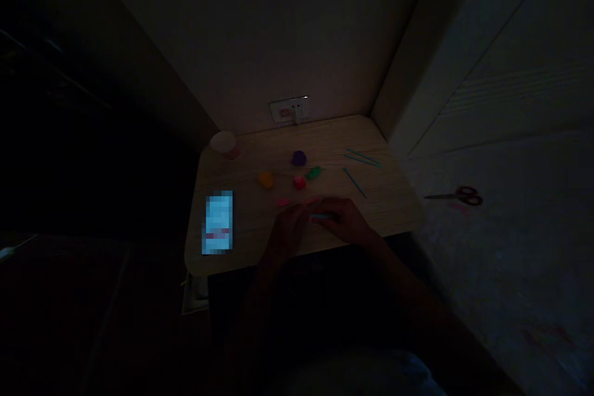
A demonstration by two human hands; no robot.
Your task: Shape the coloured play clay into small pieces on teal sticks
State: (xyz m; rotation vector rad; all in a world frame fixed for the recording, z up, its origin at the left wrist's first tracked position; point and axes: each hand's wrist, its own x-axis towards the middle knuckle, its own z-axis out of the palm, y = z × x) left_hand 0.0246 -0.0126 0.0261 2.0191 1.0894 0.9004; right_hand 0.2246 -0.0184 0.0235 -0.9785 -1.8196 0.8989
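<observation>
The scene is very dim. Over the front edge of a small wooden table, my left hand [288, 229] and my right hand [347, 219] are close together, fingers closed. A thin light-blue stick [322, 216] runs between them, gripped at both ends; a bit of pink shows by its left end, too dark to make out. Just beyond my fingers lie a pink piece [283, 202] and another pink strip [312, 200], which look like modelling clay. Farther back are a red lump [299, 182], a green lump [314, 172], an orange lump [266, 180] and a purple lump [299, 158].
Several blue sticks [355, 183] lie on the table's right side. A lit phone [218, 223] rests at the left, with a paper cup [224, 143] behind it. Scissors [457, 196] lie off to the right. A wall socket [288, 110] sits above the back edge.
</observation>
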